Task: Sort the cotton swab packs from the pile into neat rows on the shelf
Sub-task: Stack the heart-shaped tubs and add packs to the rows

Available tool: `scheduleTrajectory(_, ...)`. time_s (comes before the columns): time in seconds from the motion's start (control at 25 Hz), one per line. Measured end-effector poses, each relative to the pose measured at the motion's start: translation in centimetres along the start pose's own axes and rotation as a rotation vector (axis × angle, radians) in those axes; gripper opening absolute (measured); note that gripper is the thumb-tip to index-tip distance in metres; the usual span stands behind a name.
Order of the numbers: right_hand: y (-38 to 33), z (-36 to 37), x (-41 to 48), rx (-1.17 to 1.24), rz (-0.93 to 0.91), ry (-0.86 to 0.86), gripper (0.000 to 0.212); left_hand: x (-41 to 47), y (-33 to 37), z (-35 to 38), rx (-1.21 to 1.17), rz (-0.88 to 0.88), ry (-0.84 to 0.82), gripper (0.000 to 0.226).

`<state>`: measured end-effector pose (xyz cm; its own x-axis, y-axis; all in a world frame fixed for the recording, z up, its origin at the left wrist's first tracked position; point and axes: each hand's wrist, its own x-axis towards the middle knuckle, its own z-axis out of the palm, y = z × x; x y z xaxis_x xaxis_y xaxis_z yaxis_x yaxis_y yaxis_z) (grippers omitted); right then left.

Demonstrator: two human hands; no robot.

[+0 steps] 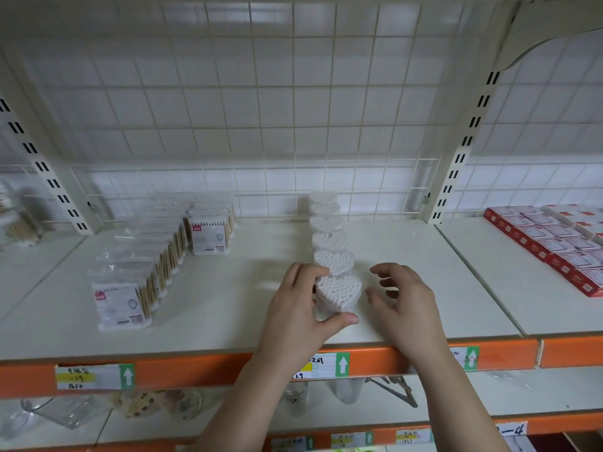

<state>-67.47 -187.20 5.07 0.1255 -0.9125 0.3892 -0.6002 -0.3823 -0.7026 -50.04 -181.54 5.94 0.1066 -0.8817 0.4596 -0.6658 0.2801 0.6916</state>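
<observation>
left hand (pixel 298 308) gripping front heart-shaped swab pack (pixel 339 293) (right hand (pixel 403 300) beside)

A white tiled wall (pixel 554 125) shows behind the cream wire grid (pixel 293 125) and slotted uprights (pixel 466 141) of the orange-edged shelf (pixel 228 305).
</observation>
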Motion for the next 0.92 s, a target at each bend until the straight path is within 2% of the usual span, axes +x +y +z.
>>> scheduleTrajectory(0.28,-0.5,-0.4,0.5,-0.015,-0.014,0.035,0.029,0.2,-0.1,0.4,0.022,0.005,0.017,0.069)
scheduleTrajectory(0.48,-1.6,-0.5,1.0,-0.015,-0.071,0.097,0.022,0.4,0.0,-1.0,0.130,0.071,-0.032,0.074)
scheduleTrajectory(0.72,-5.6,0.0,2.1,0.051,-0.169,0.120,0.020,1.4,-1.2,-5.0,0.314,0.176,0.150,0.040)
scheduleTrajectory(0.92,-11.4,2.5,2.7,0.089,-0.276,0.087,0.024,1.1,-3.6,-10.4,0.534,0.195,0.282,0.029)
